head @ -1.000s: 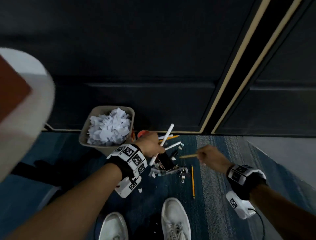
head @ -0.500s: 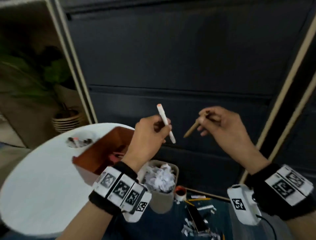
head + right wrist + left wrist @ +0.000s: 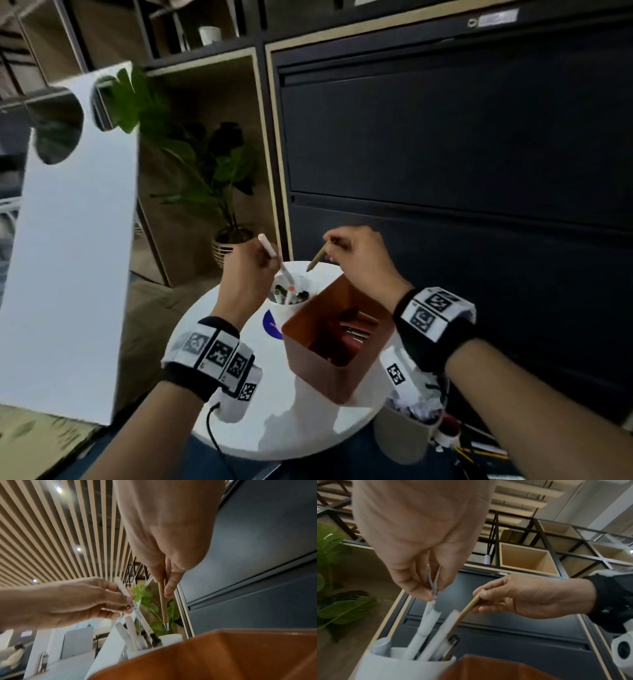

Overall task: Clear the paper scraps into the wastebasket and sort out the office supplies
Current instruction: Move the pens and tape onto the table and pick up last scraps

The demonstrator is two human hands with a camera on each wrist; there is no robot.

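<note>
My left hand (image 3: pixel 263 260) pinches a white pen (image 3: pixel 270 251), tilted, with its lower end at the mouth of a white pen cup (image 3: pixel 291 310) that holds several pens. The left wrist view shows the fingers (image 3: pixel 419 591) pinching the pen's (image 3: pixel 426 622) top above the cup (image 3: pixel 399 668). My right hand (image 3: pixel 334 245) holds a tan pen (image 3: pixel 317 258), tip down, just right of the cup; its (image 3: pixel 163 608) metal tip hangs above the cup's rim (image 3: pixel 171 637). A wastebasket (image 3: pixel 404 442) full of paper scraps stands on the floor, low right.
Cup and an orange-brown box (image 3: pixel 308 356) with a few items inside stand on a round white table (image 3: pixel 239 411). A white panel (image 3: pixel 75 274) rises at left, with a potted plant (image 3: pixel 212 178) behind. Dark cabinets (image 3: pixel 445 154) fill the right. Loose supplies (image 3: pixel 479 448) lie on the floor.
Both hands rose from the floor litter with their pens and came over the table. The white pen has gone from held upright in the air to tip down at the cup.
</note>
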